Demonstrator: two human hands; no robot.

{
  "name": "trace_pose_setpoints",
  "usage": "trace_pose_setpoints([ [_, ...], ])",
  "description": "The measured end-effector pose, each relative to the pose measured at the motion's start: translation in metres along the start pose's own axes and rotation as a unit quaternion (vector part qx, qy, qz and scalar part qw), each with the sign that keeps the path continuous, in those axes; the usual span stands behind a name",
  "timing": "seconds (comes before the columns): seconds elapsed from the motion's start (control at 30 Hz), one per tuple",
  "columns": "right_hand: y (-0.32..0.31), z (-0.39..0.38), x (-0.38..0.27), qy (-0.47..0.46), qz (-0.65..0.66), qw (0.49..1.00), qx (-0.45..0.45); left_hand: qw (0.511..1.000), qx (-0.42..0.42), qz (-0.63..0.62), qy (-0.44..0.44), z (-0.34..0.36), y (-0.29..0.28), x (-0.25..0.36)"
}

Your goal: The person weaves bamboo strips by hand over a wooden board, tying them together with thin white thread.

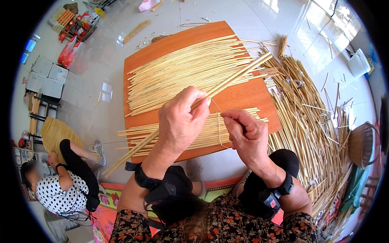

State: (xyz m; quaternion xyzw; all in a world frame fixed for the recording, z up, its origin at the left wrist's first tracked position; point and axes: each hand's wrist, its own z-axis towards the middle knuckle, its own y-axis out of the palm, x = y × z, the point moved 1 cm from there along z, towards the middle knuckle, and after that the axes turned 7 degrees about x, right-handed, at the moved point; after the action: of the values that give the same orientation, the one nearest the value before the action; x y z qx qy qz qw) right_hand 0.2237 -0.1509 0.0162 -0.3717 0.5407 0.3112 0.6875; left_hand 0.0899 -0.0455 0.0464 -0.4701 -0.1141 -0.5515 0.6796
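Observation:
My left hand [182,115] is closed round a few long pale dry stalks [239,78], held slanting above a reddish-brown board [170,50]. A thin thread [216,104] runs from these stalks to my right hand [248,135], whose thumb and finger pinch it. Below the pinch, a loop of the thread hangs in front of a narrower row of stalks [198,135] near the board's front edge. Behind my hands, a wide layer of similar stalks [178,77] lies side by side across the board.
At the right, a large heap of loose stalks [300,117] covers the floor, with a wicker basket [361,145] beyond it. A white bucket [358,64] stands farther back. To the left, a person [60,186] sits beside a stalk mat [60,133].

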Motion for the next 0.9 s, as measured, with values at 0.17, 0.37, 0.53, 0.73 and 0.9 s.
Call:
trace_pose_setpoints([
  [0.17, 0.0007, 0.0007, 0.002, -0.001, 0.005, 1.0, 0.003, 1.0, -0.002, -0.008, -0.004, -0.0001, 0.0007, -0.0009],
  [0.37, 0.0004, 0.0011, 0.0014, 0.005, 0.006, 1.0, 0.003, 1.0, 0.001, -0.019, -0.01, 0.0005, 0.0005, -0.0003],
  [0.53, 0.0025, 0.002, 0.0026, 0.004, 0.01, 1.0, 0.008, 1.0, -0.004, -0.017, -0.016, 0.0002, -0.0002, -0.001],
  [0.73, 0.0018, 0.0036, 0.0024, 0.006, -0.011, 1.0, 0.008, 1.0, -0.009, -0.014, -0.017, -0.0024, 0.0045, 0.0014],
  [0.9, 0.0033, 0.0045, 0.0055, -0.01, -0.009, 1.0, 0.012, 1.0, 0.0, -0.009, -0.017, -0.0039, 0.0074, -0.0011],
])
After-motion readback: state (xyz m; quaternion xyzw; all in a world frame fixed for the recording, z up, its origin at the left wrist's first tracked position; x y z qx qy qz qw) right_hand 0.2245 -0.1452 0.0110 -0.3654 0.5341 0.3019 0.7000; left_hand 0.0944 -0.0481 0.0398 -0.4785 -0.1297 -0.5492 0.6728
